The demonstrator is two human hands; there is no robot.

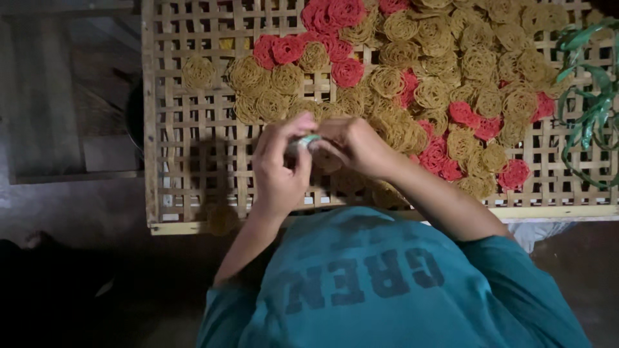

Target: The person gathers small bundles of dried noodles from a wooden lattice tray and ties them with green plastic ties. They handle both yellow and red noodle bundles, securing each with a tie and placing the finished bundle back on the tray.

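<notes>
Over the near half of a woven bamboo lattice tray, seen from the head camera, the person's two hands meet above the slats. The left hand is curled, its fingers bent in toward the thumb, and the right hand comes in from the other side with its fingertips pressed up against those of the left. Between them sits a small pale green and white object, pinched from both sides; it is too small and too hidden by the fingers to tell what kind of thing it is, or which hand bears more of it. Both forearms run back toward the camera into the sleeves of a teal shirt with dark lettering. Beyond the hands, the far and right parts of the tray are covered with round coils of thin noodle-like strands, most of them yellow coils and a smaller share red coils, lying flat and overlapping in places. One yellow coil lies apart at the far left of the tray. The nearest coils lie just under and beside the right hand. At the right edge, green leaves hang over the tray. The tray's left portion shows bare slats, and a dark floor lies beside it.
</notes>
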